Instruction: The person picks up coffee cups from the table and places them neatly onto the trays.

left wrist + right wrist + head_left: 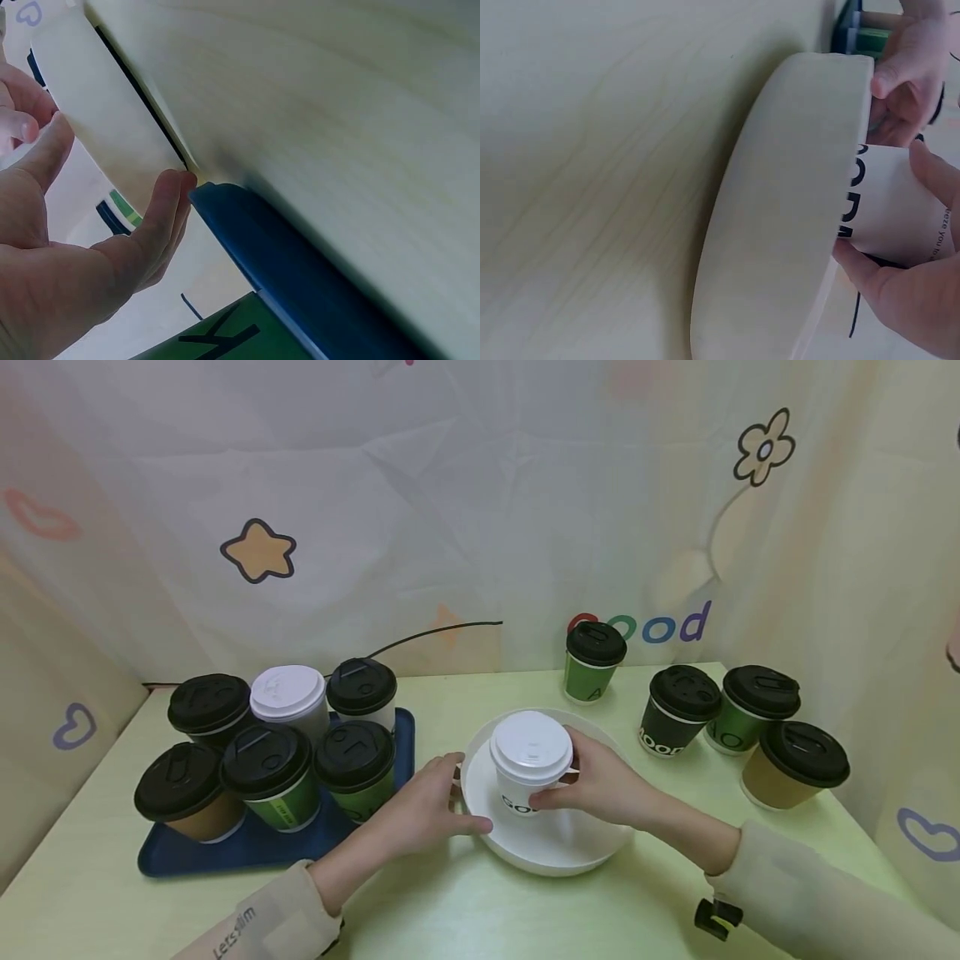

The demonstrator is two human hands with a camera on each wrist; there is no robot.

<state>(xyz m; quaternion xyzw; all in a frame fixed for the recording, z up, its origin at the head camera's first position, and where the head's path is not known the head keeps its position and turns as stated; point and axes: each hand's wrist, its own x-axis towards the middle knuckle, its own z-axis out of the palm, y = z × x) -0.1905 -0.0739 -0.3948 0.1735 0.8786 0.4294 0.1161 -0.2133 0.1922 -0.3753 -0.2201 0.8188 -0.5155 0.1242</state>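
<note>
A white paper cup (531, 752) with a white lid stands upright on a round white tray (555, 852) with a thick side. My right hand (611, 778) grips this cup from the right, fingers behind it and thumb across its printed front. Black lettering on the cup (889, 199) shows beside the thumb in the right wrist view. At the tray's left side is my left hand (422, 810), thumb and fingers spread apart. Seen from the left wrist, its fingers (159, 214) are fairly straight and touch the tray's edge.
On the left, a blue rectangular tray (247, 858) carries several lidded cups, one with a white lid (288, 692). A green cup (588, 677) stands behind the round tray. Further right are a black cup (667, 727), another green cup (731, 727) and a brown cup (780, 772).
</note>
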